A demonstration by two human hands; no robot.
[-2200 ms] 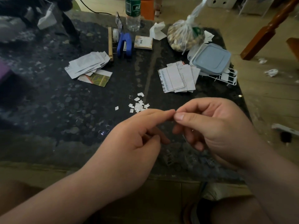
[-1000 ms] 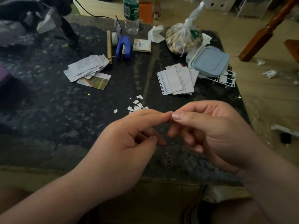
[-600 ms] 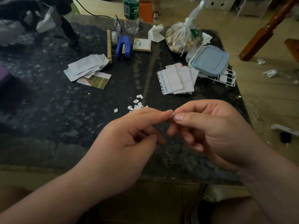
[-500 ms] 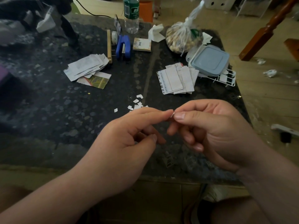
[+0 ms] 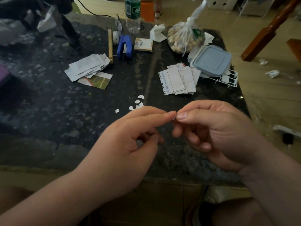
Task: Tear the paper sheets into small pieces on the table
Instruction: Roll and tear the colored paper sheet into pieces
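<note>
Dark speckled stone tops the table (image 5: 48, 111), dusty and dim, with pale wooden floor (image 5: 268, 103) beyond its edge at three o'clock. On that floor lie crumpled paper (image 5: 272, 73) and the foot of a brown post (image 5: 268, 30) at two o'clock. Over the near half of the table, both hands meet fingertip to fingertip. The right hand (image 5: 219, 132) pinches a tiny white scrap (image 5: 174, 117) between thumb and forefinger. The left hand (image 5: 130, 144) reaches it from nine o'clock with the forefinger, seemingly nipping it against the finger beneath, thumb curled lower down. Just past the knuckles, at twelve o'clock, torn bits (image 5: 137, 103) lie scattered on the stone. Whole sheets (image 5: 177, 80) sit stacked at one o'clock, touching a white rack (image 5: 228, 79) that bears a blue-grey box (image 5: 211, 60). A second stack (image 5: 88, 66) fans out at eleven o'clock. Along the far edge stand a bottle (image 5: 132, 15), a blue punch (image 5: 124, 48) and a knotted bag (image 5: 185, 38)
</note>
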